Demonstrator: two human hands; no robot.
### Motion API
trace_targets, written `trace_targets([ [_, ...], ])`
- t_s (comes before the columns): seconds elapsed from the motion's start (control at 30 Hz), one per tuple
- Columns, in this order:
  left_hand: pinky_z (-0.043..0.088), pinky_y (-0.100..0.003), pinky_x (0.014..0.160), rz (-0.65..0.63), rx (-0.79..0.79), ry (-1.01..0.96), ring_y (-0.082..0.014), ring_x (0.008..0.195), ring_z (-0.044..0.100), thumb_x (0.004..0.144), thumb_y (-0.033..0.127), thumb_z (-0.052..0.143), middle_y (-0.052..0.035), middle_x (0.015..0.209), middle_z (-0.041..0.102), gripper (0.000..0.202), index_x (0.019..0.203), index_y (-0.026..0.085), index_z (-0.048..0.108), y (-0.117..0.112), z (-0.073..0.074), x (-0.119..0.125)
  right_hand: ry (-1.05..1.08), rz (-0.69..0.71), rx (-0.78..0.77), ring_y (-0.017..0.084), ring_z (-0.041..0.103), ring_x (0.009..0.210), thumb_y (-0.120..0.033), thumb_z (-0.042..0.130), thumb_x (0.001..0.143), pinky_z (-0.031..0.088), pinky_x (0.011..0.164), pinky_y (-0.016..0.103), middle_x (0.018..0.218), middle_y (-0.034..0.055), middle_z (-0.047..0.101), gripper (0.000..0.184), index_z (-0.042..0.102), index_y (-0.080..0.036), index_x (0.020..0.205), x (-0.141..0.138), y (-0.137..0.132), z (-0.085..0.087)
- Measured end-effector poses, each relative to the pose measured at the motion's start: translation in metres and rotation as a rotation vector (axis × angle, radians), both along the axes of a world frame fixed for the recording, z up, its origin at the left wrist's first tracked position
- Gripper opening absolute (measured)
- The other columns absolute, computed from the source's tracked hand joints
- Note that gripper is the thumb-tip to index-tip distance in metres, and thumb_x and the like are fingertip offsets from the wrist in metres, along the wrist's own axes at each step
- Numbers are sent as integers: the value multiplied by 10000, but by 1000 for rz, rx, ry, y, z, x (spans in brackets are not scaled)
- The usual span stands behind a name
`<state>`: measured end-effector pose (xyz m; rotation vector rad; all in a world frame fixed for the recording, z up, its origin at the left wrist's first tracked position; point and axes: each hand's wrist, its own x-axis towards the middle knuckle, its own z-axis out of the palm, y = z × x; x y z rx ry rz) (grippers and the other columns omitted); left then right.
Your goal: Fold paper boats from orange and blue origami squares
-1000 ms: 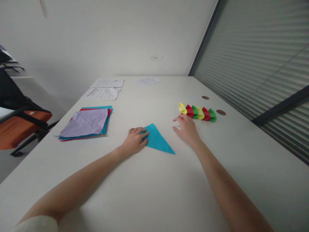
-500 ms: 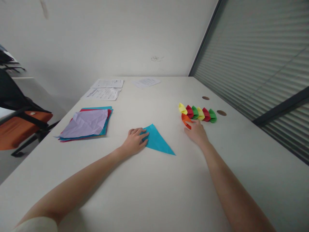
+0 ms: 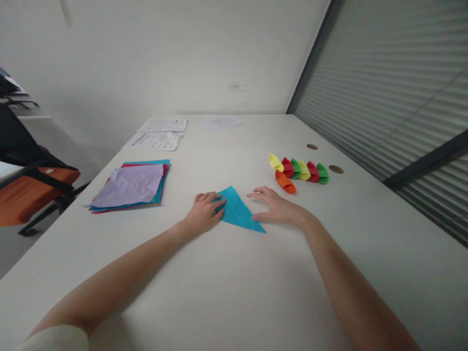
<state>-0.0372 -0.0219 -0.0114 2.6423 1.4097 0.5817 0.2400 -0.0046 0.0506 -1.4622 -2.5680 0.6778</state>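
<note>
A blue sheet of paper folded into a triangle [image 3: 239,210] lies flat on the table, one point toward the right. My left hand [image 3: 205,213] rests on its left corner, fingers apart, covering that part of it. Over by the right edge of the triangle is my right hand [image 3: 276,207], open, with thumb and fingers spread and nothing between them. Its thumb reaches close to the paper; whether it touches I cannot tell. Beyond that hand lies an orange folded paper piece [image 3: 285,182], just below a row of yellow, red and green folded paper pieces [image 3: 303,170].
On the left is a stack of coloured paper sheets [image 3: 129,186], a crumpled purple one on top. Printed sheets [image 3: 157,141] lie near the wall. Two round holes [image 3: 336,169] sit in the tabletop at right. An orange-seated chair [image 3: 40,190] stands left of the table.
My right hand has let go of the orange folded piece and moved left and nearer, to the blue triangle. The orange piece stays below the row. My left hand has not moved.
</note>
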Motion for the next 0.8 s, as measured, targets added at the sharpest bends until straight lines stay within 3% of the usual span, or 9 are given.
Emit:
trace_targets([
  [0.1, 341, -509, 1026, -1, 9, -2, -290, 1257, 497, 931, 347, 501, -111, 1328, 584, 366, 1264, 238, 608, -1, 1, 0, -63, 103, -125, 373, 299, 1400, -478, 816, 602, 311, 1117, 509, 1536, 134, 290, 949, 433, -284, 1448, -20, -17, 0],
  [0.17, 344, -509, 1025, -1, 11, -5, -291, 1253, 500, 929, 345, 504, -111, 1321, 587, 364, 1263, 241, 609, -1, 1, 0, -74, 130, -125, 370, 254, 1424, -436, 825, 598, 286, 1130, 506, 1555, 129, 270, 972, 405, -292, 1463, -29, -24, -4],
  [0.3, 347, -516, 1027, -2, 9, -8, -295, 1256, 496, 930, 341, 501, -114, 1318, 585, 362, 1258, 239, 613, -1, 0, -1, -98, 137, -70, 357, 312, 1394, -365, 805, 654, 293, 1123, 503, 1520, 139, 341, 842, 470, -275, 1421, -37, -28, -9],
  [0.67, 345, -517, 1024, 0, 11, -12, -295, 1246, 502, 923, 332, 504, -111, 1308, 584, 362, 1259, 246, 608, -1, 0, 1, -216, 147, 147, 313, 541, 1197, -225, 643, 830, 437, 990, 426, 1390, 156, 486, 499, 558, -226, 1321, -48, -36, 2],
  [0.8, 345, -516, 1022, -1, 12, -4, -293, 1254, 496, 926, 338, 501, -112, 1310, 585, 368, 1265, 239, 603, 0, -1, 1, -283, 200, 219, 292, 613, 1085, -191, 596, 835, 450, 933, 407, 1254, 143, 598, 449, 582, -211, 1283, -54, -39, 5],
])
